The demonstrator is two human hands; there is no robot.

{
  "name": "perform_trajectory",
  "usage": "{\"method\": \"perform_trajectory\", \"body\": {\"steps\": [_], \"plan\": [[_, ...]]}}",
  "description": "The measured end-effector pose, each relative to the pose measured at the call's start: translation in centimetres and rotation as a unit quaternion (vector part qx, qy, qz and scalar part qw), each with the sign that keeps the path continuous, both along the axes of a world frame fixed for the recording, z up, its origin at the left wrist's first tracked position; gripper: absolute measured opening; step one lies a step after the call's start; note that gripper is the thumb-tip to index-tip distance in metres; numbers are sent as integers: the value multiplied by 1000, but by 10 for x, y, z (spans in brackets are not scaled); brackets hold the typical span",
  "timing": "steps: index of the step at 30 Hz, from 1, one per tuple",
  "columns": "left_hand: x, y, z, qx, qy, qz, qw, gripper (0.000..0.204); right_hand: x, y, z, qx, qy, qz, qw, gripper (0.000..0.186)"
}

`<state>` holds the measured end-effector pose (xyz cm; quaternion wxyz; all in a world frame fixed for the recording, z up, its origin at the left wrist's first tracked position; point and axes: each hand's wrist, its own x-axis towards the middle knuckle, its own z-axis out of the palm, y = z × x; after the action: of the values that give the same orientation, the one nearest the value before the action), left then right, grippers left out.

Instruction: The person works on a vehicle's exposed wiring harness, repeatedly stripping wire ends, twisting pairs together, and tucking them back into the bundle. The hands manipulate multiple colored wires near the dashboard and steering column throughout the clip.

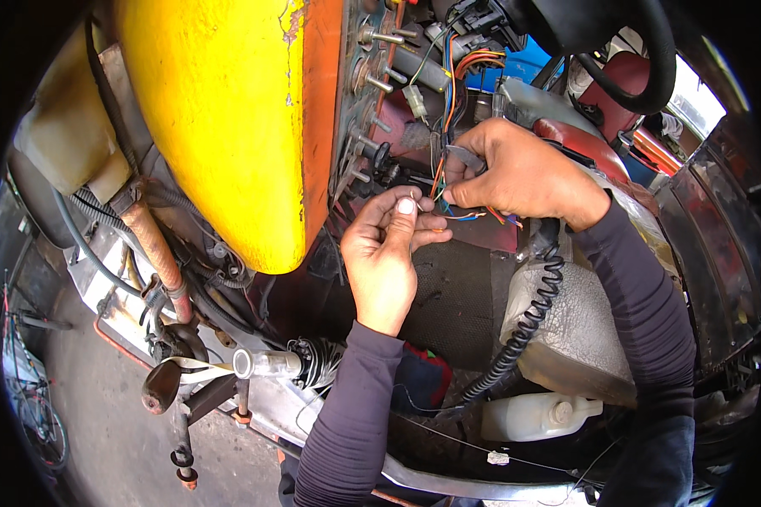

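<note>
My left hand [389,245] pinches a thin light wire [414,196] between thumb and fingers. Close beside it, my right hand [520,173] is closed around a grey, blade-like tool [465,159], whose full shape is hidden by the fingers. A bundle of coloured wires [451,93] runs down from above to the right fingertips. Below the right hand, loose ends show, among them a blue wire [467,217]. A pale plastic connector [414,101] hangs on the bundle above the hands.
A yellow and orange body panel [220,110] rises at the left, with studs [385,82] along its edge. At the upper right is a black steering wheel [651,76]. A coiled black cable [537,313] crosses a silvery padded cover [575,308]. Below lies a white jug [537,417].
</note>
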<state>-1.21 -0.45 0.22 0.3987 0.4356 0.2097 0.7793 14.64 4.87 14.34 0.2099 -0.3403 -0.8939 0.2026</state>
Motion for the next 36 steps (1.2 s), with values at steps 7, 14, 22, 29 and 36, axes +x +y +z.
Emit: {"method": "perform_trajectory", "body": {"steps": [7,14,22,29,36], "plan": [[1,0,0,-3,-4,-17,1000,25,5,-29,9,3,30,-19,999,19],[0,0,-4,-20,12,0,1000,24,42,-71,13,13,100,-114,988,10],[1,1,-3,-15,18,5,1000,24,48,-79,-11,47,15,-121,991,13],[3,-2,1,-11,18,5,1000,24,30,-68,-21,108,54,-130,984,26],[4,-3,1,-10,18,3,1000,24,22,-57,-35,117,91,-140,979,27]]}}
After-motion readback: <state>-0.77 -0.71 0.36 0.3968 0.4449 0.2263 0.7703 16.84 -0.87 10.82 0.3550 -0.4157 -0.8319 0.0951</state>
